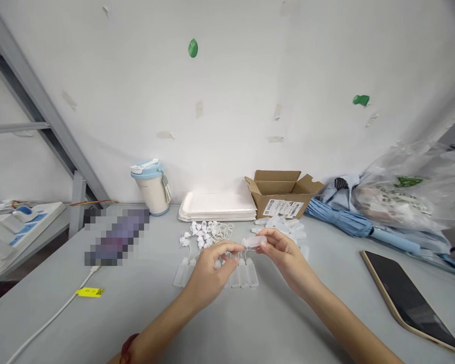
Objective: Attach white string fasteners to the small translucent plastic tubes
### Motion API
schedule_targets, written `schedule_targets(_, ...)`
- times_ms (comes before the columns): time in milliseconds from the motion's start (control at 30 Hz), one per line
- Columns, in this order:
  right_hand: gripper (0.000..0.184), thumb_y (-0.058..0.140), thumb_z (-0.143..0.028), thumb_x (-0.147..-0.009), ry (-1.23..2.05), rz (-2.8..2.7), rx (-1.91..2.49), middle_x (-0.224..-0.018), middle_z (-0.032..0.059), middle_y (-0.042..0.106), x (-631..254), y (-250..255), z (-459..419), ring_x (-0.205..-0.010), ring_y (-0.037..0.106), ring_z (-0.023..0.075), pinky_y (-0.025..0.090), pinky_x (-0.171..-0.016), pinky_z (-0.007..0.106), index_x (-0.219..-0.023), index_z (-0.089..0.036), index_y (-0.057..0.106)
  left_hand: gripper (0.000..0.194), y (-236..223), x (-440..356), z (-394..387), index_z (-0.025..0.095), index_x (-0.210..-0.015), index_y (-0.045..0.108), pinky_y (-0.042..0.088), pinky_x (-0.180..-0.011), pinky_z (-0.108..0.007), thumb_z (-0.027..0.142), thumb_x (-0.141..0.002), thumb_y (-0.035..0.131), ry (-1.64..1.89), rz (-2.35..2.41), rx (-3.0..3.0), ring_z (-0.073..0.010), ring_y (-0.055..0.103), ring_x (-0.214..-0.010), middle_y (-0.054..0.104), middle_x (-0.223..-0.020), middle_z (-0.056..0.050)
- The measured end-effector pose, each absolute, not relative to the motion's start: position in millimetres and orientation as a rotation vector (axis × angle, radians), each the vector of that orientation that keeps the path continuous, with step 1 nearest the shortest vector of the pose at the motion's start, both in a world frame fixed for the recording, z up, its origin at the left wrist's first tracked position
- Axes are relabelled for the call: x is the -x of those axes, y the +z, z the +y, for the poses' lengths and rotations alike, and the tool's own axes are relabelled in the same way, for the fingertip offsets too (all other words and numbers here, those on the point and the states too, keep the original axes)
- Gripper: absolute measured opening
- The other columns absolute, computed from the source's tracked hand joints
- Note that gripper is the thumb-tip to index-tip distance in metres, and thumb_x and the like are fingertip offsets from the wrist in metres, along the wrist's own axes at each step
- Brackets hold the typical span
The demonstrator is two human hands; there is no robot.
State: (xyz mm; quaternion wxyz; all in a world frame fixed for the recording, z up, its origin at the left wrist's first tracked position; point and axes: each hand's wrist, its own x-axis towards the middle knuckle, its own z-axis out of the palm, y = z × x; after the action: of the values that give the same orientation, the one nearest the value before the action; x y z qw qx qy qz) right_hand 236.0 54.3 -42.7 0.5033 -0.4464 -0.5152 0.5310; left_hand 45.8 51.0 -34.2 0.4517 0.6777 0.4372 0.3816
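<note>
My right hand pinches a small translucent plastic bottle between thumb and fingertips, holding it nearly level above the table. At the bottle's left end are the curled fingers of my left hand; whatever lies between its thumb and forefinger is too small to make out. Below and partly behind my left hand, several similar bottles lie in a row, with thin cords at their tops. Just beyond sit a cluster of white caps and a bundle of pale cord loops. More loose bottles are heaped behind my right hand.
Along the wall stand a cup with a blue lid, a stack of white padded envelopes and an open cardboard box. A blue umbrella, plastic bag and phone occupy the right; a charging cable runs left.
</note>
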Motion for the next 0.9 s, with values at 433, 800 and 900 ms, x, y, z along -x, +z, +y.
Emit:
schedule_targets(433,0.025,0.062,-0.041,-0.076,1.268,-1.448,1.063,-0.065,-0.0006,0.057,-232.9,-41.4,51.1,-0.065,0.055,0.0148,0.043,-0.067,0.030,-0.087,-0.019,0.057,0.013,-40.4,-47.8,55.7,0.017,-0.076,0.057,0.044,-0.068,-0.025,0.028,-0.075,0.062,0.967,1.041,-1.487,-0.0154,0.058,-0.073,0.063,-0.073,-0.001)
schedule_targets(800,0.025,0.056,-0.041,-0.079,1.117,-1.577,1.146,-0.062,-0.0009,0.058,-227.1,-43.3,45.7,-0.064,0.059,0.0160,0.044,-0.062,0.030,-0.090,-0.019,0.056,0.018,-40.2,-46.0,57.1,0.016,-0.081,0.064,0.046,-0.071,-0.028,0.033,-0.075,0.060,0.948,1.050,-1.488,-0.0181,0.061,-0.076,0.067,-0.076,-0.003)
schedule_targets(900,0.024,0.055,-0.041,-0.079,1.110,-1.584,1.132,-0.062,-0.0010,0.058,-227.3,-45.4,46.3,-0.063,0.058,0.0160,0.044,-0.061,0.030,-0.091,-0.019,0.056,0.021,-40.3,-45.7,58.2,0.017,-0.082,0.068,0.048,-0.073,-0.028,0.034,-0.074,0.061,0.986,1.061,-1.516,-0.0196,0.061,-0.083,0.067,-0.084,-0.005)
